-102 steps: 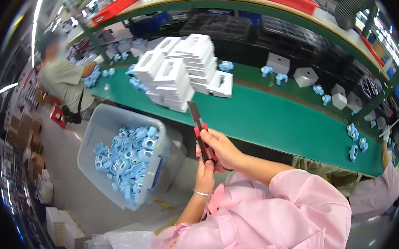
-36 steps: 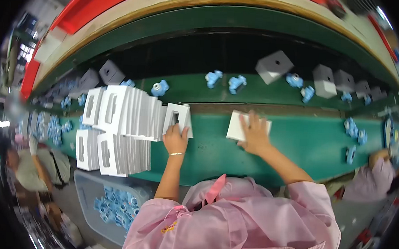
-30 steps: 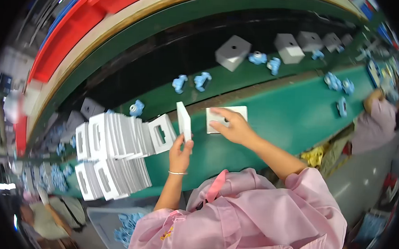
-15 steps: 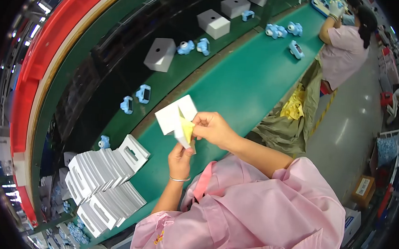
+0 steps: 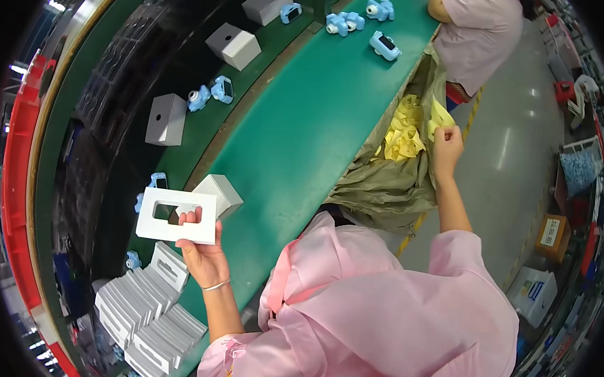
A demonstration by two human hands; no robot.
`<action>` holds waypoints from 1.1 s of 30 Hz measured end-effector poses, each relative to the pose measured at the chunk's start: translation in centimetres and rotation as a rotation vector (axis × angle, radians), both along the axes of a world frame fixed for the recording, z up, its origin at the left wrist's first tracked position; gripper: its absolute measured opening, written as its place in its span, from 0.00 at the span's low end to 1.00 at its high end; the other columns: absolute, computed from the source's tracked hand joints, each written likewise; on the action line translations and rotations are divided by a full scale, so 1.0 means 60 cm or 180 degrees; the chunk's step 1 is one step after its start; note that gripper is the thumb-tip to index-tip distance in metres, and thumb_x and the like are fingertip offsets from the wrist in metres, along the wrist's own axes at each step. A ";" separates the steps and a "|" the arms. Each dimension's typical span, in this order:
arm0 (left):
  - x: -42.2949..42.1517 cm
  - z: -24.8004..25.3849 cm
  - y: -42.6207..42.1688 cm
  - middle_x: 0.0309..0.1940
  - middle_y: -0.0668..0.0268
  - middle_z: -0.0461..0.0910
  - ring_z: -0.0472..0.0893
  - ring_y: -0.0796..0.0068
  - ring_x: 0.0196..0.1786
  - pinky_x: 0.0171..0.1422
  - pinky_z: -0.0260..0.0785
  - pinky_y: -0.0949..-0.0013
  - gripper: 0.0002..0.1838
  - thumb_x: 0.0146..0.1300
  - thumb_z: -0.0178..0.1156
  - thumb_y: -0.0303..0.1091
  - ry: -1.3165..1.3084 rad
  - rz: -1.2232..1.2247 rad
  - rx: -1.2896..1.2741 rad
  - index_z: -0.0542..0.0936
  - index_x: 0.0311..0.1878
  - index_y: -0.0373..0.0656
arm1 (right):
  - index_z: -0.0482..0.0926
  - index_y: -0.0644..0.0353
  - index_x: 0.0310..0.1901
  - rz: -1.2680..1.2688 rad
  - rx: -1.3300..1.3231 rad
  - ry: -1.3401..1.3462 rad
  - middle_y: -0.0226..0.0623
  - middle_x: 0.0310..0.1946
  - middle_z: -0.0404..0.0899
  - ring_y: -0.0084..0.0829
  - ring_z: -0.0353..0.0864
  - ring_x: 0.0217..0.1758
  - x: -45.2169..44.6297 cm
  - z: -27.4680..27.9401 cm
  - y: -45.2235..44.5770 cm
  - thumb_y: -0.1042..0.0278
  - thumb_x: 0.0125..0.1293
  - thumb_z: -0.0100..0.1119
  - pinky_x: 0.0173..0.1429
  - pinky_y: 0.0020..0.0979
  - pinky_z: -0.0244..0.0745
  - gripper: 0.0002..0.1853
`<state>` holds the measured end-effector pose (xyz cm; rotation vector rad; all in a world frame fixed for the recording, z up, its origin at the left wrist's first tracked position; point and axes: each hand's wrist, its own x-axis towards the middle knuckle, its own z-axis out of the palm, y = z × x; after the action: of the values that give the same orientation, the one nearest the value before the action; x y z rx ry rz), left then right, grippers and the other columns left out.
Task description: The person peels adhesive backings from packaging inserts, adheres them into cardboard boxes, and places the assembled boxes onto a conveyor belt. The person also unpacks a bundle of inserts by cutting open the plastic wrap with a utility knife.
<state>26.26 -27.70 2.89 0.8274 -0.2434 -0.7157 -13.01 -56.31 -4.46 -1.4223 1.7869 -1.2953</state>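
My left hand (image 5: 203,258) grips a white frame (image 5: 177,232) with a cut-out window, and some fingertips show through the opening. Just behind the frame a white box (image 5: 221,194) sits on the green work surface (image 5: 284,133). Out to the right, my right hand (image 5: 447,150) pinches a yellow sheet (image 5: 438,116) beside an olive cloth bag (image 5: 384,193) that holds crumpled yellow sheets (image 5: 404,134). Below my left hand, stacked white frames (image 5: 129,305) stand in rows at the near end of the work surface.
Blue toy cameras (image 5: 384,47) lie at the far end. More blue cameras (image 5: 199,98) and white boxes (image 5: 166,120) line the ledge on the left. A person in pink (image 5: 481,34) is at the upper right. Red trays (image 5: 20,174) run along the far left.
My right hand has pulled the yellow sheet away from the white pieces and carried it right, to the bag. My left hand has moved left with the frame, now tilted face up. The view has swung right.
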 end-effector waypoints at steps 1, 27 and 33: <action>-0.002 -0.004 -0.002 0.56 0.57 0.70 0.69 0.63 0.60 0.60 0.69 0.55 0.21 0.65 0.54 0.39 -0.0009 -0.0075 0.0050 0.67 0.58 0.42 | 0.72 0.62 0.26 -0.0070 -0.0073 0.0520 0.33 0.20 0.73 0.27 0.68 0.22 -0.008 -0.047 -0.020 0.69 0.55 0.53 0.31 0.24 0.67 0.06; 0.109 -0.127 0.034 0.64 0.53 0.64 0.72 0.55 0.58 0.61 0.65 0.66 0.23 0.44 0.68 0.26 -0.4234 0.0247 0.3195 0.79 0.48 0.41 | 0.73 0.61 0.48 0.3693 -0.0392 -0.0489 0.36 0.49 0.74 0.31 0.73 0.45 0.525 -0.027 0.269 0.79 0.52 0.59 0.47 0.27 0.71 0.19; 0.120 -0.145 0.032 0.64 0.54 0.63 0.72 0.56 0.59 0.61 0.66 0.65 0.23 0.44 0.68 0.25 -0.4270 0.0194 0.3123 0.79 0.48 0.42 | 0.74 0.61 0.44 0.3508 -0.0649 -0.0254 0.35 0.47 0.75 0.31 0.73 0.44 0.537 -0.046 0.270 0.80 0.52 0.58 0.45 0.27 0.71 0.16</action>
<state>33.44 -25.79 -5.83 2.1839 -1.1037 -0.0578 19.20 -40.12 -7.24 -1.9720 0.5649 -0.8790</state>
